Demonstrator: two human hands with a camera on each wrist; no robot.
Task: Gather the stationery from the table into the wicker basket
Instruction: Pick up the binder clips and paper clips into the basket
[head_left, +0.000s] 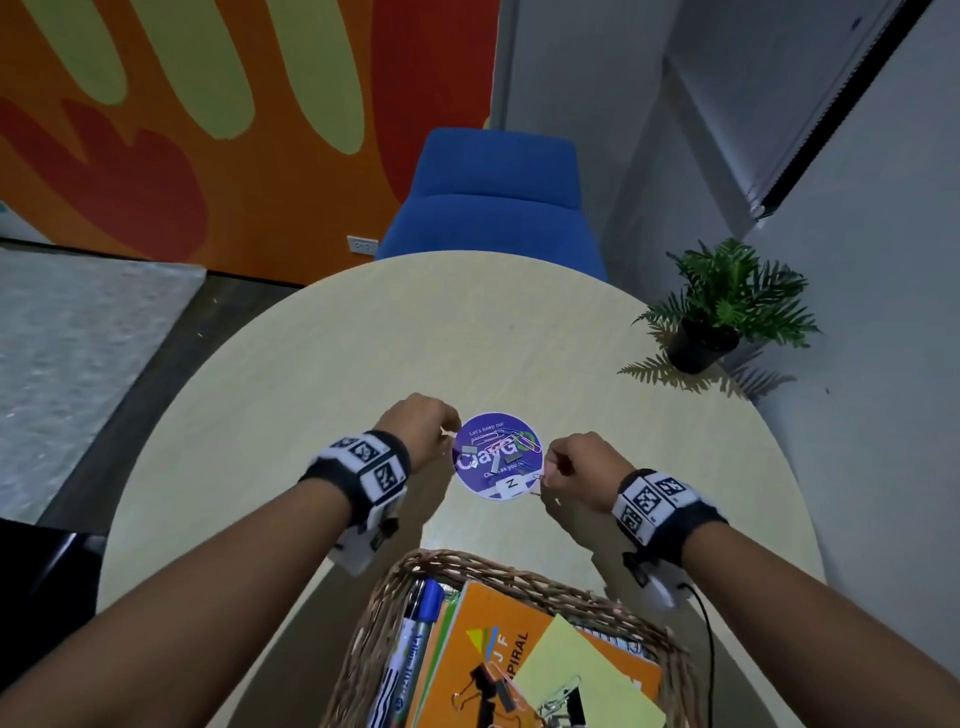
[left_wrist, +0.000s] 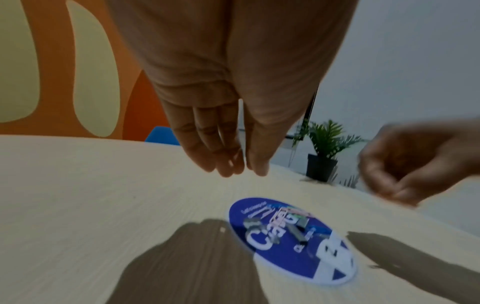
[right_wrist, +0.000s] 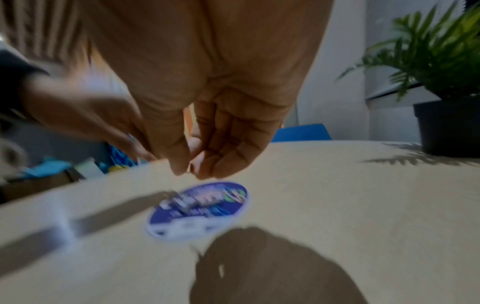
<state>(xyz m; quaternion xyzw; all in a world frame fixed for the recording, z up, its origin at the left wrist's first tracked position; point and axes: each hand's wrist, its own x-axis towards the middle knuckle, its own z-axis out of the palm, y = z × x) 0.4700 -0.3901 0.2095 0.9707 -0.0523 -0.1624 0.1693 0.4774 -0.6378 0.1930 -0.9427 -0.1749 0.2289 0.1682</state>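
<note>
A round purple card (head_left: 475, 480) lies mid-table with several paper clips (head_left: 511, 446) and small metal staple strips (head_left: 511, 459) on it. My left hand (head_left: 447, 434) hovers at the card's left edge, and in the left wrist view the left hand (left_wrist: 241, 170) has straight fingers and holds nothing. My right hand (head_left: 548, 475) is at the card's right edge, pinching a small paper clip (head_left: 540, 477) between thumb and fingers. The wicker basket (head_left: 395, 587) stands near me, holding markers (head_left: 415, 639), an orange spiral notebook (head_left: 483, 639), yellow sticky notes (head_left: 571, 670) and binder clips (head_left: 488, 691).
The round pale wooden table (head_left: 467, 338) has a potted fern (head_left: 727, 306) at its far right edge. A blue chair (head_left: 493, 192) stands behind the far side. Bare tabletop lies beyond and to the left of the card.
</note>
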